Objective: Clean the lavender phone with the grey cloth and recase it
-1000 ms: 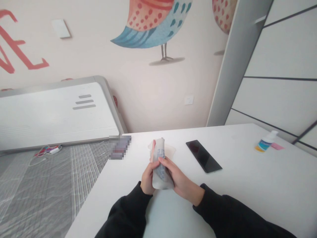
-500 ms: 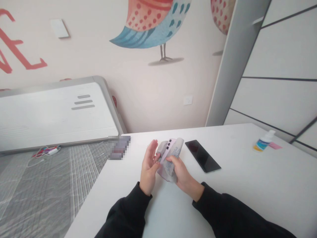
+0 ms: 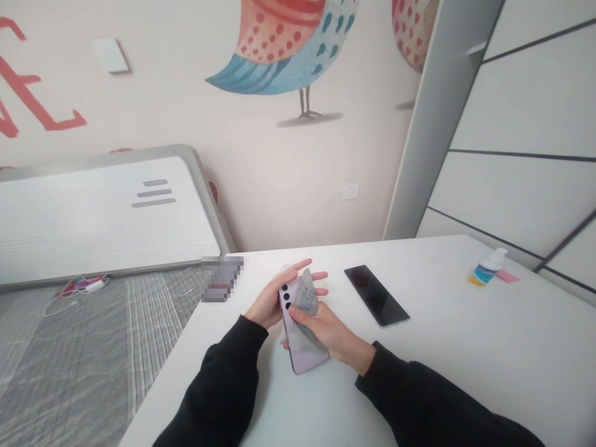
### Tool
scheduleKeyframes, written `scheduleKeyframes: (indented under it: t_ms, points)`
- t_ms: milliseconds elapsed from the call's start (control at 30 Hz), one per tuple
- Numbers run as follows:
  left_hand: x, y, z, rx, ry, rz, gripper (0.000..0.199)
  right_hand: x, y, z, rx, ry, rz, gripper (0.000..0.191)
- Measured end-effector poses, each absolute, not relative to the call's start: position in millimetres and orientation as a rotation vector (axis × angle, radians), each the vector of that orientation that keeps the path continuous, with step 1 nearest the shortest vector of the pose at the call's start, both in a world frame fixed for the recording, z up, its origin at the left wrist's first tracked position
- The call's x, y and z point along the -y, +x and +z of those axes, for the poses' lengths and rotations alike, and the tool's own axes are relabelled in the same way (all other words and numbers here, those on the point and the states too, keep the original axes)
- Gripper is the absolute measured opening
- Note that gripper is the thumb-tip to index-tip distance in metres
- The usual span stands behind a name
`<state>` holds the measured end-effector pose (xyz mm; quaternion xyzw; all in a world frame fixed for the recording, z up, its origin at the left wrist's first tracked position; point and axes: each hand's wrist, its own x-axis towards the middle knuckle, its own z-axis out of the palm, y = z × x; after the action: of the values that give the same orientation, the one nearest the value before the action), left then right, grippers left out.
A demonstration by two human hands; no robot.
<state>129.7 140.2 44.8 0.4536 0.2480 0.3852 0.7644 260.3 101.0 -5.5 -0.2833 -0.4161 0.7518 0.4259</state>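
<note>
A lilac phone [image 3: 308,361] is tilted over the table, its back with black camera lenses facing me. A grey cloth [image 3: 307,297] with printed lettering lies across its back. My right hand [image 3: 333,330] grips phone and cloth together, thumb pressed near the lenses; a fingertip shows past the phone's left edge. Behind the phone's upper end is my left hand [image 3: 266,303], its fingers stretched out and spread, the palm against or close to the phone. Part of that palm is hidden by the phone and cloth.
A dark tablet or large phone [image 3: 377,295] lies right of my hands on the white table [image 3: 428,360]. Further right stand a white bottle [image 3: 487,268] and a pink slip [image 3: 507,276]. A pixelated item [image 3: 222,279] sits at the table's left edge, beside a bed [image 3: 88,347].
The phone has turned, its camera end now leaning left and its lower end showing. My left hand has moved from its left side to behind its top, fingers spread rightward.
</note>
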Motion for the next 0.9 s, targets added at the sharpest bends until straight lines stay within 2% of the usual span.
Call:
scheduleKeyframes:
  t_ms: [100, 200, 367, 633, 900]
  points:
    - [-142.0, 142.2, 45.1, -0.427, 1.035, 0.842, 0.056, -105.4, 261.6, -4.2, 0.932, -0.758, 1.808, 0.068]
    - [-144.8, 149.4, 34.0, -0.447, 1.007, 0.933, 0.052, -110.1, 261.3, -4.4, 0.793, -0.722, 1.788, 0.064]
    - [-151.7, 143.2, 17.6, -0.557, 0.897, 0.998, 0.050, -108.1, 262.1, -7.5, 0.783, -0.606, 1.910, 0.064]
    - [-147.1, 138.5, 24.6, -0.606, 1.062, 1.151, 0.050, -108.0, 264.7, -10.1, 0.798, -0.711, 1.869, 0.044]
    - [-150.9, 131.4, 26.1, -0.650, 1.042, 1.168, 0.058, -108.9, 270.4, -6.9, 0.982, -0.667, 1.886, 0.051]
